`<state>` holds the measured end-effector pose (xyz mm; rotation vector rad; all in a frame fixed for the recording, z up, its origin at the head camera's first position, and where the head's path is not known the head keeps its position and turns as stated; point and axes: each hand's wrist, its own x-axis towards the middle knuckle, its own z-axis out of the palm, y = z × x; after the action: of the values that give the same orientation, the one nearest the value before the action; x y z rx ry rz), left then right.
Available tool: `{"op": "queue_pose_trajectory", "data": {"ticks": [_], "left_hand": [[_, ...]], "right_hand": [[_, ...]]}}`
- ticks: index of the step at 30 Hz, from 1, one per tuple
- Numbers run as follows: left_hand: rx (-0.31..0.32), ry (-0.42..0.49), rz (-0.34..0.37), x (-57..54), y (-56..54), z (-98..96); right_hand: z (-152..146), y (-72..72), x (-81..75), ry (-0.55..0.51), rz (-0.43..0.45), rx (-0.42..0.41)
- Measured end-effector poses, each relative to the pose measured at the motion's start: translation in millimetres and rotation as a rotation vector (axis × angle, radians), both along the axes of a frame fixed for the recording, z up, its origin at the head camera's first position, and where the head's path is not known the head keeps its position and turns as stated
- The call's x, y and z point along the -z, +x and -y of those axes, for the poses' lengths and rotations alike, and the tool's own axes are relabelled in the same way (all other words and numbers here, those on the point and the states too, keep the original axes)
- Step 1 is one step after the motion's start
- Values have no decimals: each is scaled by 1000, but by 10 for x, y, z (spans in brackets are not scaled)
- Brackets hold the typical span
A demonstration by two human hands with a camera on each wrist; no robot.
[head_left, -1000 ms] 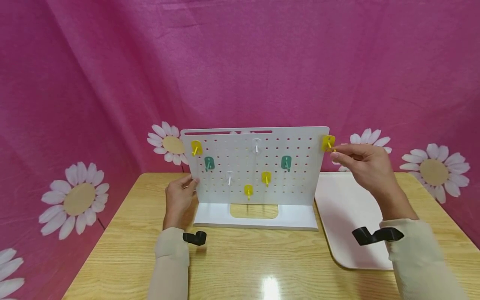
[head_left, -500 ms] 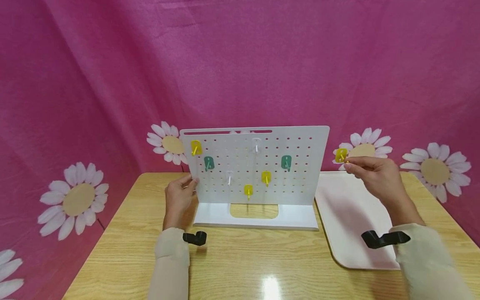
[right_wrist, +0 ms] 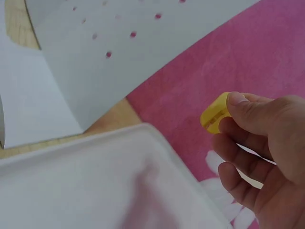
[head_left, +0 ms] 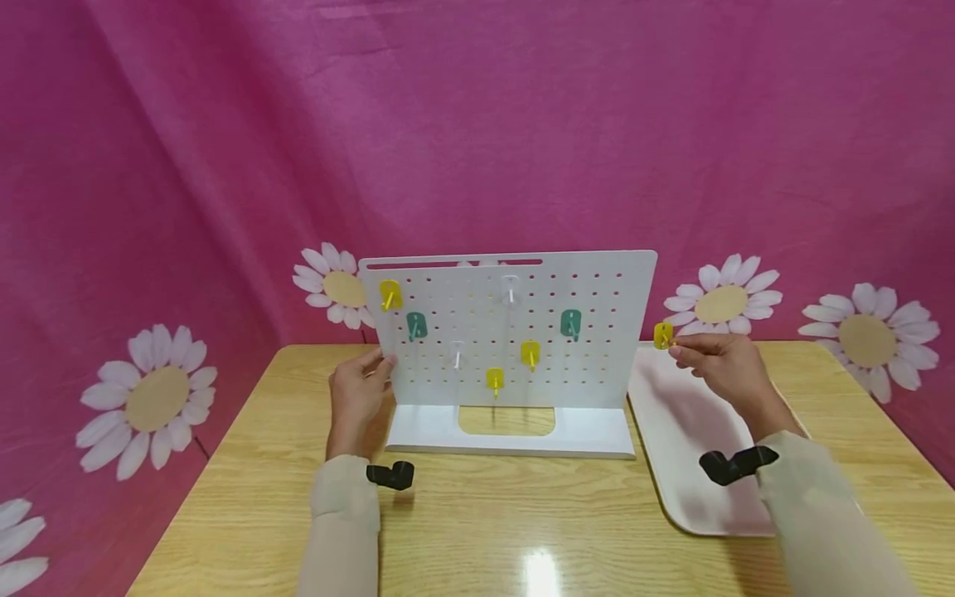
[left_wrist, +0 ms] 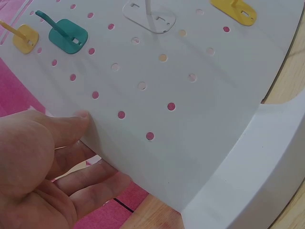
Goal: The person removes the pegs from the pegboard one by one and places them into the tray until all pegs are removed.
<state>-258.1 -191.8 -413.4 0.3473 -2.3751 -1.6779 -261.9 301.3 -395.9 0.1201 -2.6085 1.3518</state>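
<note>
A white pegboard [head_left: 589,373] stands upright on its white base [head_left: 589,431]. My left hand [head_left: 358,394] grips its left edge, thumb on the front and fingers behind, as the left wrist view shows. Between thumb and fingertips my right hand [head_left: 724,365] pinches a yellow hook [head_left: 662,335], held right of the board and above the far end of the tray. On the board hang several hooks: yellow ones such as the top-left yellow hook [head_left: 391,295], a left green hook [head_left: 417,325], a right green hook [head_left: 570,323] and clear ones like the upper clear hook [head_left: 511,290].
A pale tray [head_left: 686,506] lies on the wooden table [head_left: 462,522] to the right of the board. Behind everything hangs a pink cloth [head_left: 522,133] printed with white daisies. Each wrist wears a black camera mount.
My right hand, with the yellow hook, first drew away right from the board's upper right edge, then came down and slightly left over the tray. The left hand keeps its grip.
</note>
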Motion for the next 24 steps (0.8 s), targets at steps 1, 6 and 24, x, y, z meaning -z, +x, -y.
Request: {"op": "queue_pose_trajectory", "data": {"ticks": [1, 6, 24], "left_hand": [[1, 0, 3, 0, 2, -3], [-2, -10, 2, -6, -2, -6], [-8, -17, -17, 11, -20, 0]], "right_hand": [[-7, -17, 29, 0, 9, -1], [-9, -113, 165, -5, 63, 3], [54, -302, 419, -58, 311, 68]]}}
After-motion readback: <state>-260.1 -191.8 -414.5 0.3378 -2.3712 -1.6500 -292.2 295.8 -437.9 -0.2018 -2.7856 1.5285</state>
